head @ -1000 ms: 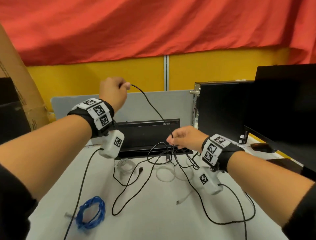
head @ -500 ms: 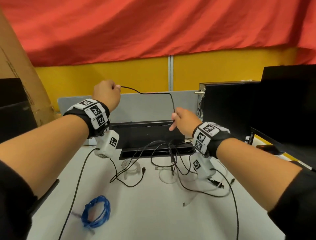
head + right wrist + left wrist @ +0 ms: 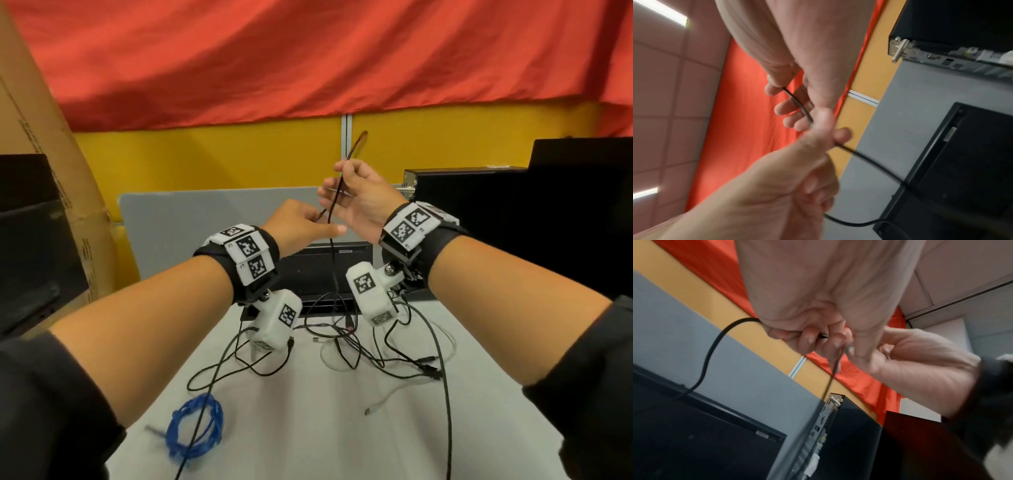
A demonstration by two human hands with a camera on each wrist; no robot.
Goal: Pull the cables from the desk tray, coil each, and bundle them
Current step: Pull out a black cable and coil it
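Both hands are raised together at the centre of the head view, close enough to touch, sharing one black cable (image 3: 333,260). The right hand (image 3: 363,202) sits higher, thumb and forefinger pinching the cable, the other fingers loosely spread. The left hand (image 3: 301,228) is just below and left of it, fingers curled round the same cable — the left wrist view shows the cord running through its fist.

From the hands the cable drops straight down to a tangle of black and white cables (image 3: 370,353) on the grey desk (image 3: 308,428), in front of the black desk tray (image 3: 318,270) at mid-frame. A coiled blue cable (image 3: 195,425) lies apart at lower left.
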